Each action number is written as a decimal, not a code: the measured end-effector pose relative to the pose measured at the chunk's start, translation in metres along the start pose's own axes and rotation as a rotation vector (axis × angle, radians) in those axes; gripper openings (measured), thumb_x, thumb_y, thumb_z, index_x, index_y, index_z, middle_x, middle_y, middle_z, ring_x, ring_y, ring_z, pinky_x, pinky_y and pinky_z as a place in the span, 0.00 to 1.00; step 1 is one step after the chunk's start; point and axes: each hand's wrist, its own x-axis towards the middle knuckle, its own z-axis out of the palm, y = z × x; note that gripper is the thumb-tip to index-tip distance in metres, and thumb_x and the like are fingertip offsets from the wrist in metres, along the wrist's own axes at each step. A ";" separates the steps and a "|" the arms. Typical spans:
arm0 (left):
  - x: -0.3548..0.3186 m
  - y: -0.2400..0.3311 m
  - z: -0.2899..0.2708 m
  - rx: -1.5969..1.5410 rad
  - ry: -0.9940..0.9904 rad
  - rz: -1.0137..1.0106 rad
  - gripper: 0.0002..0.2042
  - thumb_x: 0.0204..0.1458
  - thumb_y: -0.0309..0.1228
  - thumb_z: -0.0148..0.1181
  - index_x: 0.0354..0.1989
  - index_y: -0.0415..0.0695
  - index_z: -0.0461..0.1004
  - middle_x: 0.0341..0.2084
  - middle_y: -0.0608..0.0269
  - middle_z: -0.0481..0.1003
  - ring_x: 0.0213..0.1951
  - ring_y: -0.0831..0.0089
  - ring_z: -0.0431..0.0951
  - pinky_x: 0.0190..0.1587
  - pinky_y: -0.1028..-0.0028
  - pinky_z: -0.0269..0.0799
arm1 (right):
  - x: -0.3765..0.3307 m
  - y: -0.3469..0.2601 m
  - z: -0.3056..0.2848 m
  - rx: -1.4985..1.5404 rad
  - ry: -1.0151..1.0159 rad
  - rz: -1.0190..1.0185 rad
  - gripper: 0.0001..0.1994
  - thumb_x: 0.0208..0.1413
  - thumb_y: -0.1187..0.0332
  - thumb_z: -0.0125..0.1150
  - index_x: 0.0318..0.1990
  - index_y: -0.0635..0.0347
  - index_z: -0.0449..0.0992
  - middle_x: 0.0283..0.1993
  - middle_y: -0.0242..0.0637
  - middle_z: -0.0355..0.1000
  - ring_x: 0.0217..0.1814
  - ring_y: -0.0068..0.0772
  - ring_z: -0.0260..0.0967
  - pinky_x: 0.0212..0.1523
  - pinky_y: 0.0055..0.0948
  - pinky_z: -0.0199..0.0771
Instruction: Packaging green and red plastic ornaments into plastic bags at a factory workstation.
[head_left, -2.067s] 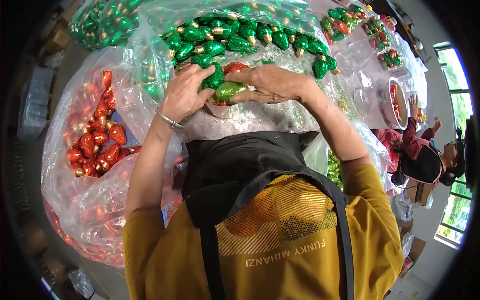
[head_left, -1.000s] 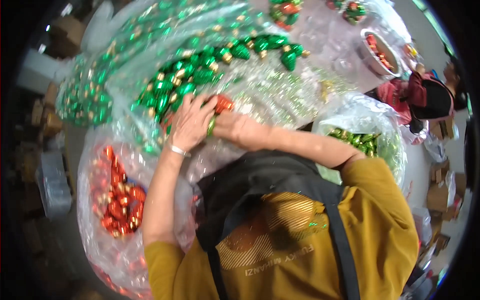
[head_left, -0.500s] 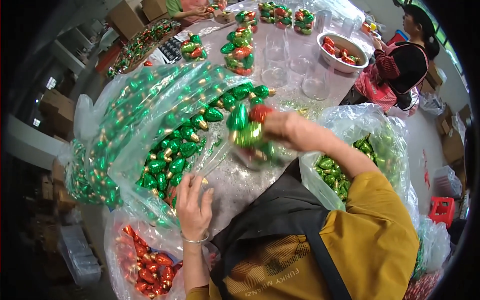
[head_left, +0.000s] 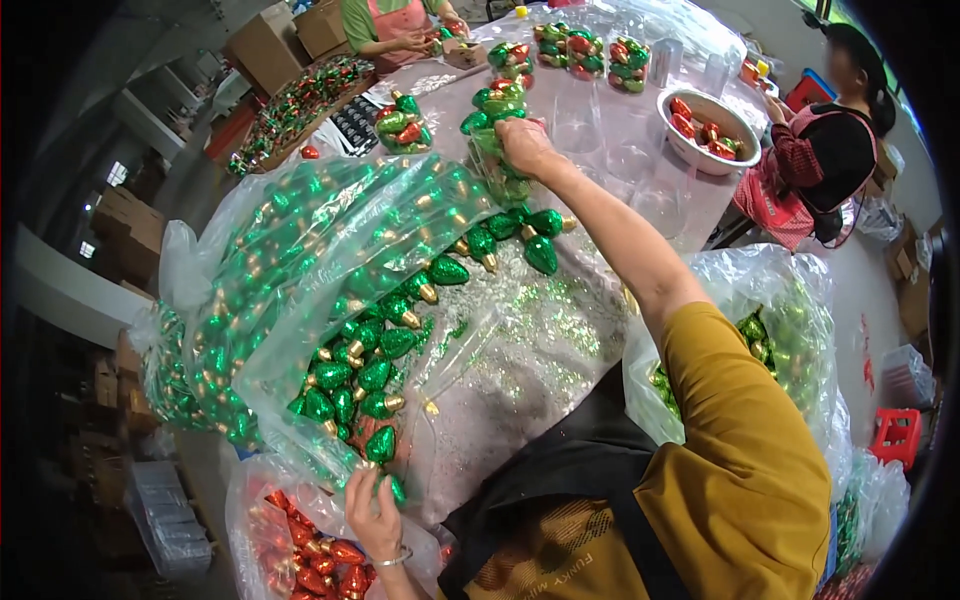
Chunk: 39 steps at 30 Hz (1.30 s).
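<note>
My right hand (head_left: 523,145) reaches far across the table and grips a clear plastic cup (head_left: 497,150) filled with green and red bulb-shaped ornaments. My left hand (head_left: 372,510) is low at the near edge, fingers on the green ornaments (head_left: 380,445) at the mouth of a large clear bag (head_left: 300,270) full of shiny green bulbs. A second bag of red ornaments (head_left: 310,565) lies just below my left hand. Loose green bulbs (head_left: 540,245) lie on the glitter-strewn table (head_left: 540,340).
Filled cups (head_left: 565,45) and empty clear cups (head_left: 630,160) stand at the far side, with a white bowl of red ornaments (head_left: 710,125). One person sits at the right (head_left: 830,150), another works at the far end (head_left: 390,25). A bag of green bulbs (head_left: 790,340) sits right.
My hands have parted: the right hand carried the filled cup away from me to the far side of the table, while the left dropped to the green ornament bag at the near edge.
</note>
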 end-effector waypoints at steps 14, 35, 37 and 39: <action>0.012 -0.018 -0.005 0.163 -0.129 -0.177 0.10 0.54 0.29 0.57 0.40 0.36 0.77 0.36 0.49 0.76 0.37 0.57 0.76 0.41 0.66 0.72 | 0.081 0.058 0.123 -0.189 0.088 0.077 0.18 0.48 0.66 0.56 0.47 0.62 0.69 0.51 0.47 0.64 0.56 0.53 0.62 0.53 0.50 0.62; -0.047 -0.016 -0.001 0.133 0.051 -0.003 0.07 0.44 0.24 0.63 0.30 0.35 0.76 0.29 0.49 0.75 0.32 0.54 0.76 0.36 0.65 0.72 | -0.127 -0.096 -0.138 -0.106 -0.258 -0.205 0.04 0.49 0.70 0.53 0.33 0.57 0.70 0.22 0.43 0.70 0.26 0.46 0.71 0.26 0.43 0.67; -0.050 -0.012 0.004 0.095 0.050 0.029 0.06 0.44 0.24 0.63 0.30 0.35 0.76 0.29 0.49 0.75 0.32 0.54 0.77 0.35 0.66 0.72 | -0.166 -0.135 -0.142 0.012 -0.487 -0.388 0.06 0.45 0.72 0.53 0.32 0.59 0.69 0.19 0.41 0.67 0.22 0.48 0.68 0.23 0.42 0.66; -0.058 -0.005 0.004 0.067 0.046 0.061 0.06 0.45 0.24 0.62 0.30 0.36 0.76 0.29 0.49 0.75 0.31 0.54 0.77 0.35 0.66 0.72 | -0.199 -0.177 -0.146 0.120 -0.558 -0.614 0.07 0.44 0.72 0.52 0.34 0.60 0.71 0.20 0.41 0.70 0.23 0.44 0.72 0.20 0.42 0.67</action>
